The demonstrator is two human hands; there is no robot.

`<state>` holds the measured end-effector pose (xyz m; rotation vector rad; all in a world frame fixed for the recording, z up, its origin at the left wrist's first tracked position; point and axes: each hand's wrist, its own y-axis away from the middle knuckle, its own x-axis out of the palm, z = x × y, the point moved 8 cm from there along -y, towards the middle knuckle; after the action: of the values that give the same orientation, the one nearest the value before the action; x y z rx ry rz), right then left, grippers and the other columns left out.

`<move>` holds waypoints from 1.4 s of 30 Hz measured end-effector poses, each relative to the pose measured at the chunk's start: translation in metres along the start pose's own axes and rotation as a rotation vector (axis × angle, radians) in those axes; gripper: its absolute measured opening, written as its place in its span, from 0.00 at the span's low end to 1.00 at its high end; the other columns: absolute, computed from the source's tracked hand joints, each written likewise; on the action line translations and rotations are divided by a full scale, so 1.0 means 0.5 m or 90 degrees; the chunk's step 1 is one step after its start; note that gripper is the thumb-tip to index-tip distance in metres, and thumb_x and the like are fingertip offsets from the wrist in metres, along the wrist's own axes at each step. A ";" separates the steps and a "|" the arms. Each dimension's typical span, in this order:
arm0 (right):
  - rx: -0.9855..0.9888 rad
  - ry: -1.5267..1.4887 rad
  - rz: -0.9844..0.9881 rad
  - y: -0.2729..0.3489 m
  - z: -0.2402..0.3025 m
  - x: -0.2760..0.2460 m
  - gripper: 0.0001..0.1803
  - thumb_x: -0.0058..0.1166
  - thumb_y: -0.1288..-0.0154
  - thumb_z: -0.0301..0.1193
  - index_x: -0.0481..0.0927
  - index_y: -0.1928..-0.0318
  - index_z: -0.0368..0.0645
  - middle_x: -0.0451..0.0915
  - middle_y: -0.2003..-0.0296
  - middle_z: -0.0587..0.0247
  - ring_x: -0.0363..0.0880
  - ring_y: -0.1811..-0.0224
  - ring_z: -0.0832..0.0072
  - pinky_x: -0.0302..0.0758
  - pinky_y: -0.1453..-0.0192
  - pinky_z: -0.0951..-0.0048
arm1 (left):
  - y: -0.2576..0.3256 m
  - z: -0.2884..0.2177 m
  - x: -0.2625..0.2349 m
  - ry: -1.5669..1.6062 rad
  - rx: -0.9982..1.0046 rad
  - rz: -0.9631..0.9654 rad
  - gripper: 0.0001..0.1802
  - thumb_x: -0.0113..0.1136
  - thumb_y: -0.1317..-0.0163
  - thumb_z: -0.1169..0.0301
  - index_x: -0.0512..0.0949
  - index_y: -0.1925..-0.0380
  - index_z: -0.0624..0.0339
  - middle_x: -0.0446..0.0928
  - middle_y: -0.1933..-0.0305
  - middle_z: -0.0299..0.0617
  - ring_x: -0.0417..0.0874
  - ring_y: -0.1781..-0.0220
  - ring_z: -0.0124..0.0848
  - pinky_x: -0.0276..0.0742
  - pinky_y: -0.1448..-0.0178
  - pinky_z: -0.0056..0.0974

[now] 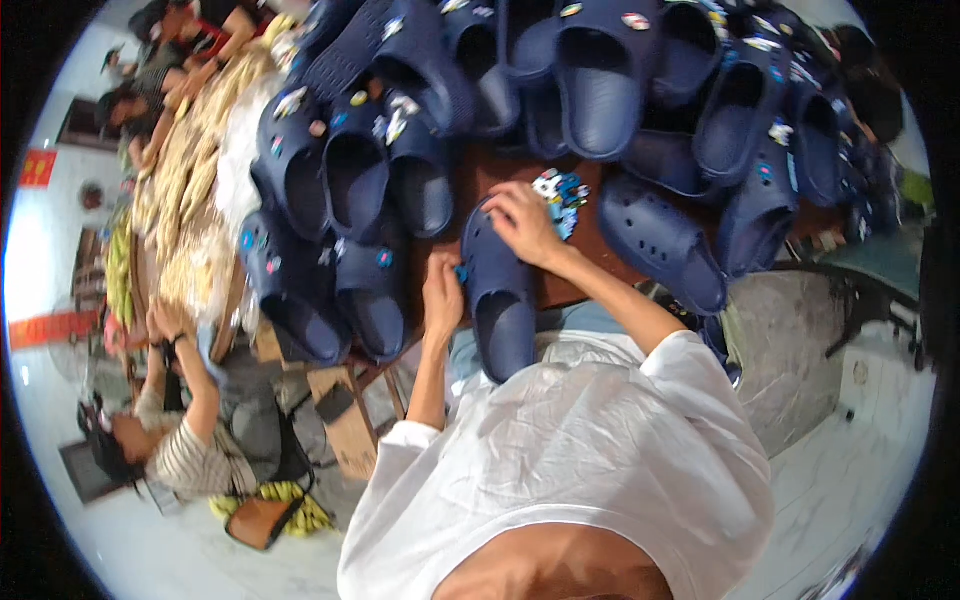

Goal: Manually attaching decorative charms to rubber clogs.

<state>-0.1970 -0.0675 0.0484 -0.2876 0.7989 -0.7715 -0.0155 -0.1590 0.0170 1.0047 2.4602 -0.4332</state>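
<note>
A dark blue foam clog (502, 325) lies before me at the table's front edge, its heel toward my body. My right hand (525, 228) rests over the clog's toe, its fingers bent and closed against the holed upper. Beside the clog's left edge, my left hand (442, 297) is closed in a pinch on a small blue shoe charm (460, 273). Just beyond my right hand, a small heap of colourful shoe charms (568, 205) sits on the brown table (487, 168). A plain clog with open holes (655, 237) lies to the right.
Several dark blue clogs with charms (355, 180) crowd the left and far side, with more clogs (735, 125) at the right. Another table (205, 150) at the left bears pale, long pieces. A person in a striped shirt (190, 455) and other people (140, 110) work around it. A cardboard box (345, 430) stands below.
</note>
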 end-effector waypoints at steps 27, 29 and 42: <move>0.237 0.096 0.004 0.077 -0.098 -0.194 0.12 0.59 0.38 0.23 0.74 0.54 0.39 0.77 0.61 0.53 0.79 0.64 0.60 0.75 0.56 0.60 | 0.050 -0.131 -0.039 0.111 -0.045 -0.034 0.21 0.69 0.41 0.69 0.76 0.50 0.66 0.77 0.51 0.49 0.81 0.50 0.40 0.78 0.45 0.39; 0.220 0.110 0.008 0.073 -0.093 -0.188 0.12 0.59 0.37 0.23 0.74 0.54 0.39 0.77 0.61 0.53 0.79 0.64 0.59 0.75 0.56 0.59 | 0.065 -0.134 -0.034 0.073 -0.011 -0.025 0.25 0.70 0.42 0.68 0.74 0.46 0.66 0.75 0.48 0.51 0.80 0.47 0.43 0.77 0.43 0.41; 0.201 0.072 0.028 0.091 -0.024 -0.177 0.20 0.59 0.36 0.25 0.73 0.44 0.39 0.72 0.47 0.49 0.75 0.46 0.55 0.76 0.50 0.63 | 0.093 -0.050 0.019 -0.019 -0.097 0.001 0.43 0.56 0.50 0.83 0.58 0.30 0.64 0.65 0.37 0.60 0.66 0.34 0.57 0.62 0.28 0.50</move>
<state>-0.2221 0.0282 0.0645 0.0556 0.7738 -0.8650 0.0047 -0.1107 0.0280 0.9314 2.4241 -0.2534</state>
